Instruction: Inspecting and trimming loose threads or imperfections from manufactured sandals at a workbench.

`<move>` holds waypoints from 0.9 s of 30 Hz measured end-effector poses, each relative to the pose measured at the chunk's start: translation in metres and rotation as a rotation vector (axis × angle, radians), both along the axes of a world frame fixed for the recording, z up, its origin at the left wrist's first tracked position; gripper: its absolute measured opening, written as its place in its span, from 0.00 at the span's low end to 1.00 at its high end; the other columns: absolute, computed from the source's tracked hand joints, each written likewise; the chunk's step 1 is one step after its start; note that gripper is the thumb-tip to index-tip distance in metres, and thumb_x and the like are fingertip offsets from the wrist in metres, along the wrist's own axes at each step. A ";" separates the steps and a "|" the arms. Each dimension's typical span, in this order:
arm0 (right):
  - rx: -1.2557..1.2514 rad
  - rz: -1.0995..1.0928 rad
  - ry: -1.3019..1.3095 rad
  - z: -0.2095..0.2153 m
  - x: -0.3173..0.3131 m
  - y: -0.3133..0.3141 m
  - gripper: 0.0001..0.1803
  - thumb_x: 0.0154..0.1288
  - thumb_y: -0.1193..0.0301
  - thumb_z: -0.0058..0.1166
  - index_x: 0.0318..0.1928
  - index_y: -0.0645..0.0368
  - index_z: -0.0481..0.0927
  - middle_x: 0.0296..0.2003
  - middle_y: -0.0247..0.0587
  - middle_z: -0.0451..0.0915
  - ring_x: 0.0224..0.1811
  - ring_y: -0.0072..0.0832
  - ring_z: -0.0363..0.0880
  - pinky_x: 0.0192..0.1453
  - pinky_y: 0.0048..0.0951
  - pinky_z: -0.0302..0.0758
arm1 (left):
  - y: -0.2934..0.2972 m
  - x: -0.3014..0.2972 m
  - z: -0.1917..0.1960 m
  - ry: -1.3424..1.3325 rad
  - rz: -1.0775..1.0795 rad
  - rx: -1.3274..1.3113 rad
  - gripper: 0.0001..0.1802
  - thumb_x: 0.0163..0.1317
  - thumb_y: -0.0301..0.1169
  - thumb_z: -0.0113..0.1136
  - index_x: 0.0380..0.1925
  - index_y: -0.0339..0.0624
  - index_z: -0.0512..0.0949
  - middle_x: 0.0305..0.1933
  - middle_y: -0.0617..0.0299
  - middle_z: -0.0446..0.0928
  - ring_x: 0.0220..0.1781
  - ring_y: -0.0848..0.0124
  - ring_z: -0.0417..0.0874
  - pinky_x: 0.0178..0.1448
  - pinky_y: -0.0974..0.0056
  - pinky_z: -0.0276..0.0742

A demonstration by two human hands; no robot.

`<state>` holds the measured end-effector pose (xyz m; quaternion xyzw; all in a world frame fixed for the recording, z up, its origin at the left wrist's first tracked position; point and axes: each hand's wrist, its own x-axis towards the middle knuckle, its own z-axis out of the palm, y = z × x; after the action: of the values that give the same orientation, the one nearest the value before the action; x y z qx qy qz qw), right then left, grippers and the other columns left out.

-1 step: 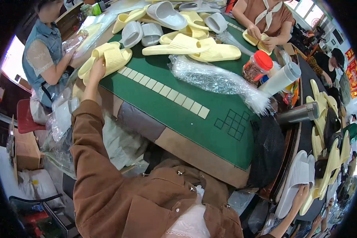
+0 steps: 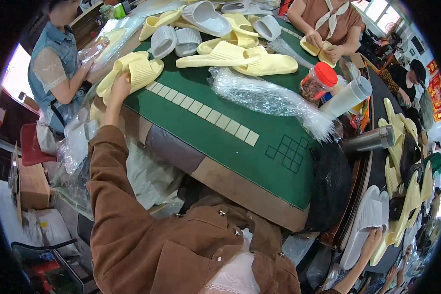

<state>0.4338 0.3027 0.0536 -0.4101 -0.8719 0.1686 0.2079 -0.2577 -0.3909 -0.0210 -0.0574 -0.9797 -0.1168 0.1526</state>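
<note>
My left hand [image 2: 120,86] is stretched out to the far left edge of the green table, its fingers closed round the near side of a pair of pale yellow slippers [image 2: 144,69]. Down at the lower right, my right hand [image 2: 372,241] grips a pair of grey slippers [image 2: 361,223] by the side; part of its fingers is hidden. More yellow slippers [image 2: 274,64] lie on the table beyond my left hand, with grey slippers [image 2: 162,41] among them.
A row of cream tiles [image 2: 196,108] crosses the green tabletop [image 2: 206,152]. Clear plastic bags [image 2: 259,95], a red-lidded jar [image 2: 318,81], a white tumbler [image 2: 348,98] and a steel flask [image 2: 370,139] are at the right. One person sits left, another across handling yellow slippers [image 2: 323,51].
</note>
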 end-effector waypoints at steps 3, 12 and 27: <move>0.058 0.123 0.051 0.009 -0.026 -0.028 0.15 0.65 0.76 0.39 0.50 0.72 0.69 0.41 0.55 0.75 0.44 0.43 0.72 0.53 0.34 0.66 | 0.000 0.021 -0.013 0.235 -0.063 0.084 0.20 0.60 0.26 0.46 0.54 0.36 0.70 0.62 0.39 0.63 0.64 0.43 0.62 0.65 0.49 0.61; -0.120 0.522 0.148 0.083 -0.172 -0.193 0.19 0.56 0.79 0.40 0.48 0.71 0.75 0.46 0.57 0.76 0.50 0.49 0.76 0.55 0.35 0.69 | 0.124 0.141 0.027 0.321 -0.332 0.354 0.23 0.58 0.25 0.52 0.56 0.37 0.69 0.67 0.42 0.57 0.69 0.49 0.58 0.70 0.54 0.55; -0.156 0.460 -0.130 -0.040 -0.299 -0.248 0.14 0.64 0.69 0.46 0.37 0.72 0.72 0.40 0.63 0.72 0.41 0.56 0.75 0.44 0.48 0.73 | 0.254 0.284 0.030 -0.203 -0.848 0.646 0.22 0.64 0.28 0.52 0.59 0.40 0.68 0.69 0.49 0.56 0.69 0.53 0.58 0.69 0.57 0.56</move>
<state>0.1350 0.0546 0.0133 -0.2255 -0.9382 0.2515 0.0754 0.0268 -0.1365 0.0090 -0.3863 -0.7945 -0.4685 0.0066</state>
